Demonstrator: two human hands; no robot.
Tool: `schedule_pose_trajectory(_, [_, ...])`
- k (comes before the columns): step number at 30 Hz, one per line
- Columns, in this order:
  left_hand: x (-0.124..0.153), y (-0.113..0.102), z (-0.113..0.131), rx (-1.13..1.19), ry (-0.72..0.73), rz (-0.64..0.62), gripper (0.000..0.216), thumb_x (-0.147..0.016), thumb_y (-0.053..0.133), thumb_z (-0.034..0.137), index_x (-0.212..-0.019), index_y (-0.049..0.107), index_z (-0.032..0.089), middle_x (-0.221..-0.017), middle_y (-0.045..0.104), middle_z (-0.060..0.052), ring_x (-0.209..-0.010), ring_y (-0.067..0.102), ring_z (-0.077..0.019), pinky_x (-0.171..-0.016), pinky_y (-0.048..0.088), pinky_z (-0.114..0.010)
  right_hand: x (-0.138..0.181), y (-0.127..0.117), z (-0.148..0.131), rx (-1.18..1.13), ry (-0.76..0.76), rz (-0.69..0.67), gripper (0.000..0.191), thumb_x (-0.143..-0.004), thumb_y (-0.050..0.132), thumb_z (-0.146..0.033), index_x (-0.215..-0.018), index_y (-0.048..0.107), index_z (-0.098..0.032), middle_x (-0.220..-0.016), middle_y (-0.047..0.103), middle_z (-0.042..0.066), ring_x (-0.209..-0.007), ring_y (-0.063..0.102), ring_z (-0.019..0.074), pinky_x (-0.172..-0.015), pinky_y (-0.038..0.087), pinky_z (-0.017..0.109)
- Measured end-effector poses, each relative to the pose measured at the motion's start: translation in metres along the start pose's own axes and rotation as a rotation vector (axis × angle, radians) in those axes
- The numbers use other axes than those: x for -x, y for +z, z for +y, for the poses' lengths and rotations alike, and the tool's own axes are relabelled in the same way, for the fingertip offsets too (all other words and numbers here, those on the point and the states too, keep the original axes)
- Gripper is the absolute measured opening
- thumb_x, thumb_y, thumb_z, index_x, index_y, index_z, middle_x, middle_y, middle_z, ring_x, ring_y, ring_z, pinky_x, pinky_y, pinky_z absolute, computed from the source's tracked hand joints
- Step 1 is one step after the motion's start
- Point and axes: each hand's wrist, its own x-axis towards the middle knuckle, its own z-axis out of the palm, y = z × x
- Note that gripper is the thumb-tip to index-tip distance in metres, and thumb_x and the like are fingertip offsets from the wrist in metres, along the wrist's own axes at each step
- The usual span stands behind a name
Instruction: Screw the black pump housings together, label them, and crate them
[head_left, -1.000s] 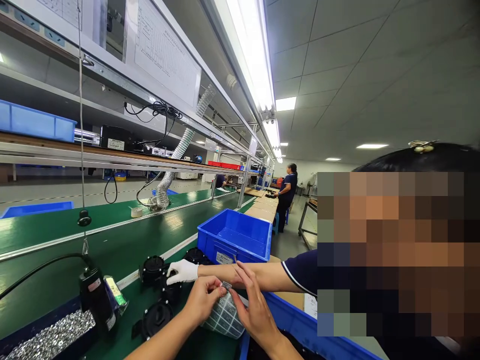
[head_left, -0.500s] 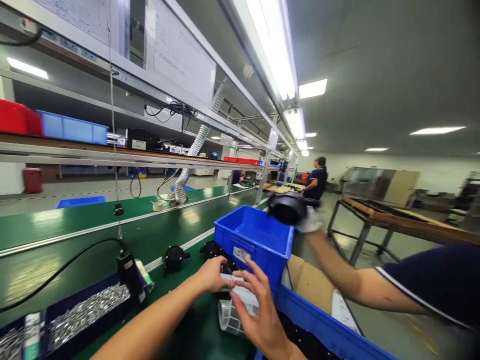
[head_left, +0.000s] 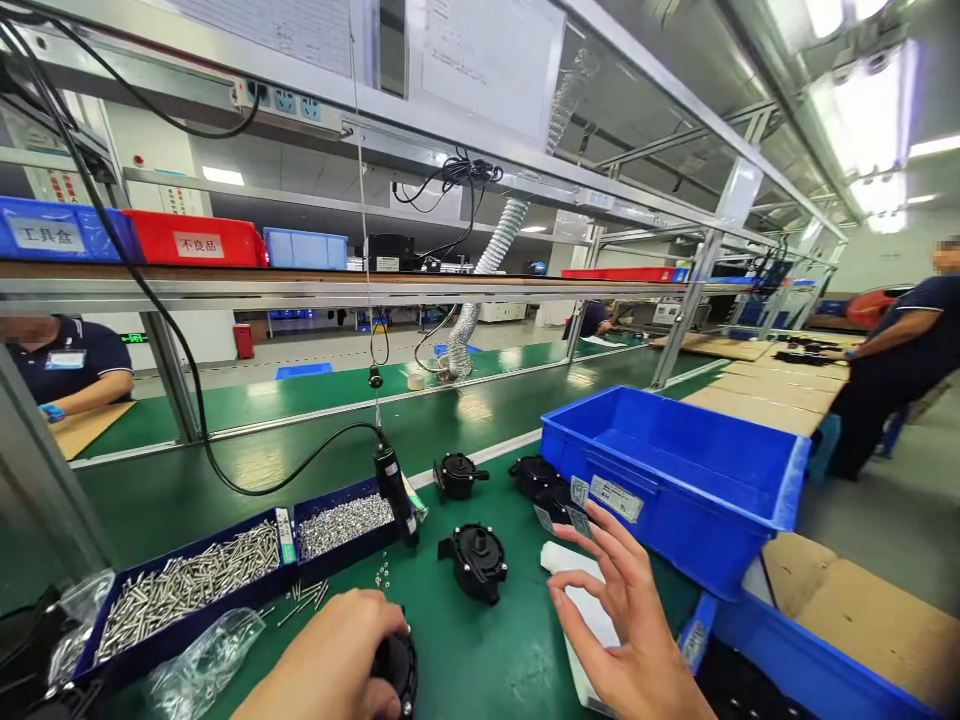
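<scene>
My left hand [head_left: 341, 655] is closed around a black round pump-like housing [head_left: 397, 672] at the bench's front edge, partly hidden by the fingers. My right hand [head_left: 626, 610] is raised, thumb and index curled close together and the other fingers apart. Small QR-code stickers [head_left: 579, 523] cling to its fingertips. Beneath that hand lies a white label sheet [head_left: 596, 620], partly covered. A similar housing [head_left: 478, 562] sits between the hands, with another [head_left: 459, 475] behind it. More black housings [head_left: 534, 475] stand against the blue bin [head_left: 720, 525].
On the left are a tray of screws [head_left: 191, 585] and a tray of nuts [head_left: 345, 525], with a plastic bag [head_left: 206, 665] in front. A black electric screwdriver [head_left: 395, 495] hangs by the nuts. A co-worker [head_left: 900, 340] stands far right; another person [head_left: 67, 370] sits left.
My view has swung left. My hands have parted: the left has moved from the label sheet to a housing. The co-worker's gloved hand with a black part has left view.
</scene>
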Motion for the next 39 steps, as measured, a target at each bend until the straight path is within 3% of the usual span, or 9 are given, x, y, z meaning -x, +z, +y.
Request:
schedule_pose_trajectory(4, [-0.018, 0.022, -0.016, -0.098, -0.004, 0.059, 0.028, -0.061, 0.067, 0.009, -0.084, 0.077, 0.022, -0.1, 0.074, -0.005, -0.098, 0.065, -0.0291, -0.077, 0.041, -0.033, 0.015, 0.02, -0.016, -0.068, 0.038, -0.001, 0.055, -0.105, 0.058, -0.022, -0.153, 0.039, -0.04, -0.165, 0.023, 0.013, -0.129, 0.056, 0.033, -0.073, 0.067, 0.036])
schedule_pose_trajectory(7, [-0.024, 0.025, -0.023, -0.086, -0.036, 0.056, 0.025, -0.068, 0.066, 0.012, -0.087, 0.08, 0.021, -0.096, 0.075, -0.007, -0.097, 0.065, -0.0309, -0.077, 0.04, -0.035, 0.035, 0.034, -0.022, -0.131, 0.122, -0.006, 0.06, -0.105, 0.058, -0.027, -0.158, 0.032, -0.039, -0.162, 0.027, 0.016, -0.125, 0.058, 0.0345, -0.068, 0.066, 0.037])
schedule_pose_trajectory(11, [-0.021, 0.015, -0.038, 0.184, -0.005, 0.1, 0.025, -0.072, 0.071, 0.025, -0.095, 0.08, 0.021, -0.088, 0.074, -0.005, -0.09, 0.065, -0.0269, -0.073, 0.042, -0.032, 0.058, 0.054, -0.021, -0.279, 0.27, -0.102, 0.069, -0.106, 0.056, -0.032, -0.163, 0.018, -0.038, -0.148, 0.044, 0.02, -0.114, 0.062, 0.0333, -0.07, 0.066, 0.041])
schedule_pose_trajectory(14, [-0.029, 0.011, -0.056, 0.465, 0.062, -0.031, 0.028, -0.068, 0.07, 0.031, -0.09, 0.078, 0.015, -0.073, 0.07, -0.003, -0.07, 0.061, -0.0202, -0.061, 0.04, -0.028, 0.067, 0.07, -0.022, -0.391, 0.305, -0.22, 0.073, -0.105, 0.057, -0.036, -0.163, 0.014, -0.038, -0.146, 0.047, 0.019, -0.121, 0.059, 0.0351, -0.067, 0.066, 0.04])
schedule_pose_trajectory(16, [-0.039, 0.012, -0.069, 0.572, 0.095, -0.086, 0.031, -0.065, 0.069, 0.029, -0.089, 0.078, 0.013, -0.071, 0.069, -0.002, -0.066, 0.058, -0.0174, -0.061, 0.041, -0.027, 0.069, 0.082, -0.024, -0.445, 0.343, -0.284, 0.076, -0.103, 0.06, -0.041, -0.163, 0.015, -0.038, -0.145, 0.048, 0.019, -0.119, 0.06, 0.0353, -0.064, 0.065, 0.039])
schedule_pose_trajectory(20, [-0.055, 0.016, -0.09, 0.628, 0.078, -0.112, 0.034, -0.061, 0.07, 0.029, -0.089, 0.078, 0.012, -0.073, 0.069, -0.002, -0.066, 0.058, -0.016, -0.062, 0.044, -0.026, 0.07, 0.102, -0.032, -0.472, 0.489, -0.342, 0.08, -0.1, 0.064, -0.046, -0.162, 0.014, -0.041, -0.143, 0.049, 0.017, -0.077, 0.066, 0.0215, -0.064, 0.062, 0.041])
schedule_pose_trajectory(23, [-0.061, 0.018, -0.102, 0.662, 0.051, -0.139, 0.036, -0.06, 0.072, 0.03, -0.09, 0.077, 0.012, -0.069, 0.068, -0.001, -0.062, 0.055, -0.0145, -0.059, 0.043, -0.025, 0.072, 0.114, -0.035, -0.476, 0.542, -0.355, 0.086, -0.097, 0.067, -0.044, -0.161, 0.011, -0.042, -0.146, 0.045, 0.017, -0.064, 0.061, 0.0137, -0.068, 0.063, 0.043])
schedule_pose_trajectory(32, [-0.062, 0.019, -0.105, 0.692, 0.027, -0.146, 0.038, -0.06, 0.074, 0.032, -0.092, 0.078, 0.012, -0.07, 0.068, -0.001, -0.059, 0.054, -0.014, -0.058, 0.043, -0.026, 0.07, 0.129, -0.041, -0.492, 0.61, -0.399, 0.096, -0.09, 0.069, -0.034, -0.162, 0.005, -0.041, -0.148, 0.044, 0.018, -0.065, 0.067, 0.0165, -0.072, 0.065, 0.049])
schedule_pose_trajectory(39, [-0.061, 0.018, -0.101, 0.689, 0.029, -0.139, 0.038, -0.06, 0.072, 0.032, -0.092, 0.079, 0.012, -0.072, 0.069, -0.002, -0.063, 0.057, -0.0158, -0.061, 0.045, -0.027, 0.069, 0.131, -0.042, -0.42, 0.572, -0.441, 0.095, -0.092, 0.068, -0.037, -0.162, 0.002, -0.038, -0.147, 0.046, 0.018, -0.066, 0.066, 0.0159, -0.075, 0.066, 0.048])
